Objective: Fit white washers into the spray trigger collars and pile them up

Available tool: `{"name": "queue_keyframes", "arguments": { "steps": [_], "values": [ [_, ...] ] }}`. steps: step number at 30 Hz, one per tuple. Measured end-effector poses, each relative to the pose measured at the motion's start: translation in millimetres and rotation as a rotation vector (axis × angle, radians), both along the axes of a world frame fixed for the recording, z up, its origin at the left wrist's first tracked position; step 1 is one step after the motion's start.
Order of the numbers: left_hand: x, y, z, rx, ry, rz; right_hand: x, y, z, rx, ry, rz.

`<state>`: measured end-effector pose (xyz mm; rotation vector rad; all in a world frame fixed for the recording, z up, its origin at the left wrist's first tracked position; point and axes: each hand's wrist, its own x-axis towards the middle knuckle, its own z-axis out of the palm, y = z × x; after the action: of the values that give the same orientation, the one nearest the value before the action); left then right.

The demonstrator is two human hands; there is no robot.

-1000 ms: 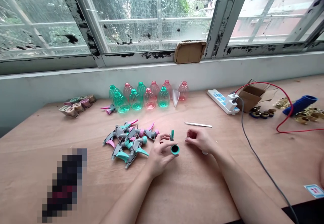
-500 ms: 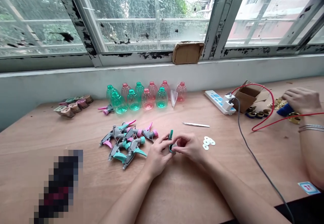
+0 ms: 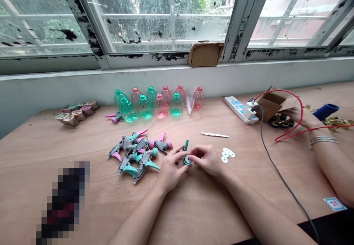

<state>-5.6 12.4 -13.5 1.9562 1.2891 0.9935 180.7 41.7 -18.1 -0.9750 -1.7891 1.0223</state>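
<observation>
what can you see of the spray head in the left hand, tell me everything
The spray head looks plastic and is gripped by the left hand, which hides most of its body. Its round teal collar faces the camera, with a white disc at the opening. A teal piece, apparently the trigger, stands above the fingers. The right hand has its fingertips at the disc.

Your left hand [image 3: 173, 165] hides most of the spray trigger head [image 3: 186, 146]; pixelation masks a dark object [image 3: 62, 202]; the right edge crops a co-worker's arm [image 3: 329, 160].
</observation>
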Motion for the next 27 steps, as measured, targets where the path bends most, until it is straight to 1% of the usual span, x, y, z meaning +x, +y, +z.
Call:
{"name": "queue_keyframes", "arguments": {
  "steps": [3, 13, 15, 18, 21, 23, 27],
  "values": [
    [-0.8, 0.0, 0.8, -0.001, 0.015, -0.007, -0.4, 0.2, 1.1, -0.011, 0.003, 0.019],
    [2.7, 0.6, 2.1, 0.016, -0.030, -0.018, -3.0, -1.7, 1.6, 0.071, -0.095, -0.008],
    [3.9, 0.1, 3.1, 0.014, -0.033, -0.040, -2.2, -2.3, 1.9, 0.137, -0.121, -0.022],
    [4.9, -0.7, 4.8, 0.020, -0.009, -0.048, -0.5, -2.7, 1.6, 0.326, -0.171, -0.050],
    [4.6, -1.6, 6.1, 0.032, 0.011, -0.034, 1.2, -2.0, 1.4, 0.464, -0.209, -0.020],
    [4.3, -2.4, 6.4, 0.042, 0.030, -0.028, 2.2, -1.1, 1.4, 0.499, -0.221, 0.001],
    [4.3, -4.0, 5.3, 0.067, 0.088, -0.017, 3.4, -0.3, 1.4, 0.522, -0.237, 0.009]
  ]
}}
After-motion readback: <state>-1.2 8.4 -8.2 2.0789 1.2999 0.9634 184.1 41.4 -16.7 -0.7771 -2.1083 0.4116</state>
